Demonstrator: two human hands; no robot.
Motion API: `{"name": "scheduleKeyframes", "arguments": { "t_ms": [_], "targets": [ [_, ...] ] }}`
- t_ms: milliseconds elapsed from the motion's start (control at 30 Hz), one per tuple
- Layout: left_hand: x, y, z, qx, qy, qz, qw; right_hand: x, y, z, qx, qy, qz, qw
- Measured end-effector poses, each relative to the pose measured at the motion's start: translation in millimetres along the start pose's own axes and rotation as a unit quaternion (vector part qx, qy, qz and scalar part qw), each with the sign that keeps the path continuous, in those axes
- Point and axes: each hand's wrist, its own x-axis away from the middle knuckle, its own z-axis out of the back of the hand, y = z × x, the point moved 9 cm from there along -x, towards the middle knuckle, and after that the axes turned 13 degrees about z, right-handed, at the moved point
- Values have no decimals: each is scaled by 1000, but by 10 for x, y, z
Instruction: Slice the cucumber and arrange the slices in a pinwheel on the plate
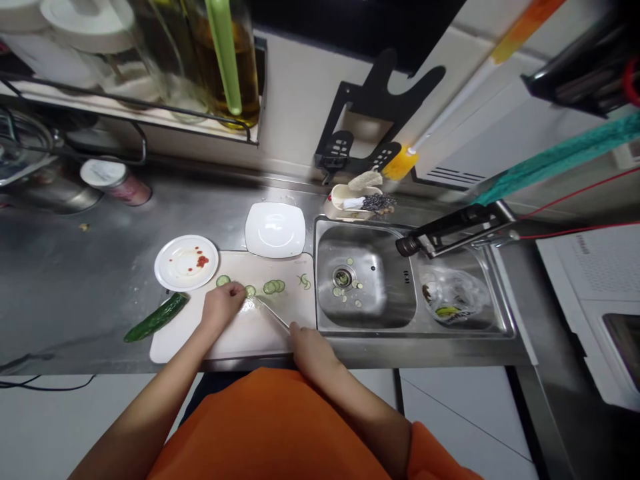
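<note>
My right hand is closed round the handle of a knife, whose blade points left over the white cutting board. My left hand rests on the board with its fingers curled together, the fingertips at a cucumber slice by the knife's tip. Behind this hand lies another cucumber slice. To the right are a few overlapping cucumber slices and some thin cut pieces. A large piece of cucumber lies across the board's left edge.
A white plate with red bits and a white squarish plate touch the board's back edge. At right, the sink has cucumber slices around its drain; a plastic bag sits in the second basin. A loaded shelf overhangs the back left.
</note>
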Motion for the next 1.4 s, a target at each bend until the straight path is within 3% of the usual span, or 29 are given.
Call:
{"name": "scheduleKeyframes", "arguments": {
  "t_ms": [200,533,1167,1400],
  "targets": [
    [-23,-59,-20,11,-6,33,999,-67,-102,56,7,19,11,1000],
    [-45,-73,-20,14,-6,30,999,-167,-222,130,7,48,17,999],
    [-58,-65,-35,16,-15,23,999,-207,-275,177,-28,31,19,999],
    [-70,-58,-39,6,-10,20,1000,-187,-216,86,-24,26,17,999]
  ]
}}
